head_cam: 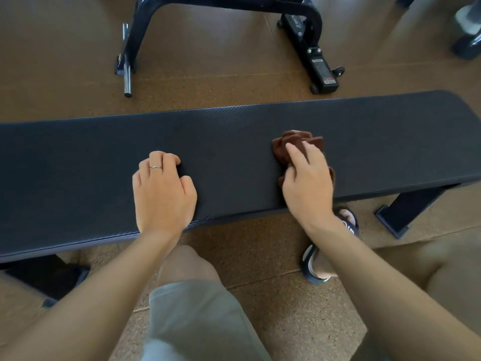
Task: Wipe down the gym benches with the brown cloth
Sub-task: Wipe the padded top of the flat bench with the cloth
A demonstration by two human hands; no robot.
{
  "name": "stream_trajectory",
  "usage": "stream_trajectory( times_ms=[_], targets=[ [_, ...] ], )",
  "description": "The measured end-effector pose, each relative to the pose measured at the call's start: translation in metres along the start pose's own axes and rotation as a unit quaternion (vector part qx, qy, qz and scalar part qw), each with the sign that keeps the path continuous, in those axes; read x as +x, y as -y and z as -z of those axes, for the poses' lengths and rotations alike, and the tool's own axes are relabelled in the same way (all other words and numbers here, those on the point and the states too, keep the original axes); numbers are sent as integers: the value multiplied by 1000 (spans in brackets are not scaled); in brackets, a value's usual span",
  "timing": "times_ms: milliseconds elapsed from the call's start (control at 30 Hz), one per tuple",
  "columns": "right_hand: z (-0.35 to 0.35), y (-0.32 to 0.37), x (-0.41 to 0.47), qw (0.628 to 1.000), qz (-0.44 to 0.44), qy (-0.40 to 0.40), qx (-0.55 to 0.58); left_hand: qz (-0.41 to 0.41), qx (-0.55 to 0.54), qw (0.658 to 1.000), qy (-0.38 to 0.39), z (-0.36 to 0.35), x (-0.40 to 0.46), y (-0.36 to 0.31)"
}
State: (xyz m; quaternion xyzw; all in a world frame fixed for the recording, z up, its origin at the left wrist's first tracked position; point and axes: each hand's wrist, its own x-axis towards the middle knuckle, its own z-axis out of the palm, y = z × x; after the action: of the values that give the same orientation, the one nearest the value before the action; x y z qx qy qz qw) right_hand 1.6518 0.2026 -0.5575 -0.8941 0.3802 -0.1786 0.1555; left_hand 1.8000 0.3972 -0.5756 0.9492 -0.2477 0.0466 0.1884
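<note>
Bench pad [234, 142]: dark, matt, fine woven-look texture, vinyl-like. Brown cloth [291, 145]: soft, matt, bunched fabric. Floor [260, 256]: brown, speckled, cork-like, matt. Machine frame [309, 19]: glossy black painted metal. Bar [127, 74]: polished chrome. Ring [155, 167]: shiny silver metal.

Surface [234, 142] across the view, left to right. On it, left hand [162, 190] near the middle, right hand [308, 183] further right atop the cloth [294, 142]. Behind, on the floor [221, 76], a machine frame [299, 27]. Before, a sandalled foot [318, 267] under the right forearm.
</note>
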Motion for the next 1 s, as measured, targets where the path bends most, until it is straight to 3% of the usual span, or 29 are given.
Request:
stream_trajectory(
  times_ms=[167,467,800,1000],
  targets=[
    [-21,68,-57,995,90,24,21,-8,3,1000,3,1,-1,1],
    [-22,44,-25,983,181,42,9,2,13,1000,2,1,-1,-2],
    [-65,62,117,984,165,63,-7,19,2,1000,-1,-1,1,0],
    [-25,41,7,970,222,99,26,33,14,999,16,3,1,-5]
  ],
)
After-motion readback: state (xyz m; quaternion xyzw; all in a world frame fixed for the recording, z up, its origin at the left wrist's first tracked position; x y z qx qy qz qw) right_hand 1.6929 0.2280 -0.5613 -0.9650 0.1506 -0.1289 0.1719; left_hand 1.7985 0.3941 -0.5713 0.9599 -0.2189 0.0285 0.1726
